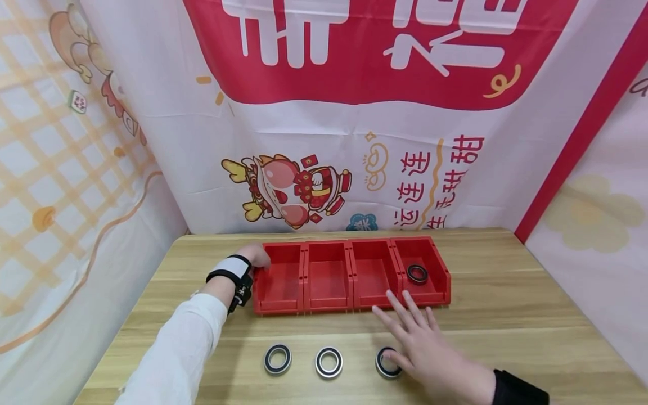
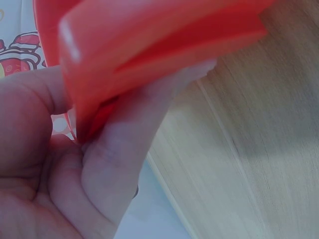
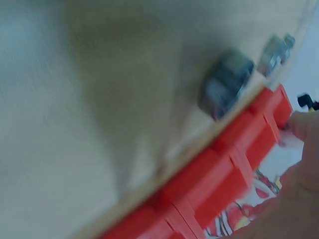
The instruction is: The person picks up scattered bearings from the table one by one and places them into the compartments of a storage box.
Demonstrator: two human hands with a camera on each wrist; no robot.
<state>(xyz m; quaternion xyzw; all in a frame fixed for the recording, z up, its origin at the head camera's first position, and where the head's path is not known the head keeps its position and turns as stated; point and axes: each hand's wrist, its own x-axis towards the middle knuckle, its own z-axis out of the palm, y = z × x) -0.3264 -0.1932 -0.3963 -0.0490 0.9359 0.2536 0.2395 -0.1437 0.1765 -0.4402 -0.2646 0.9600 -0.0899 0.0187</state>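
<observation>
A row of red storage bins point(image 1: 328, 307), with several compartments side by side, stands on the table. My left hand point(image 1: 257, 256) grips its left end wall; in the left wrist view the thumb and fingers lie on both sides of the red plastic point(image 2: 149, 40). One ball bearing point(image 1: 409, 274) lies in the rightmost compartment. In front of the bins three more bearings lie in a line: a left one point(image 1: 268, 360), a middle one point(image 1: 319, 363) and a right one point(image 1: 380, 365). My right hand point(image 1: 425, 346) is over the right bearing, fingers spread and straight, its thumb overlapping the ring.
The wooden table point(image 1: 506, 337) extends to both sides of the bins. Close behind it hangs a printed white and red cloth point(image 1: 304, 124), with more cloth along the left side point(image 1: 76, 253) and right side point(image 1: 597, 225).
</observation>
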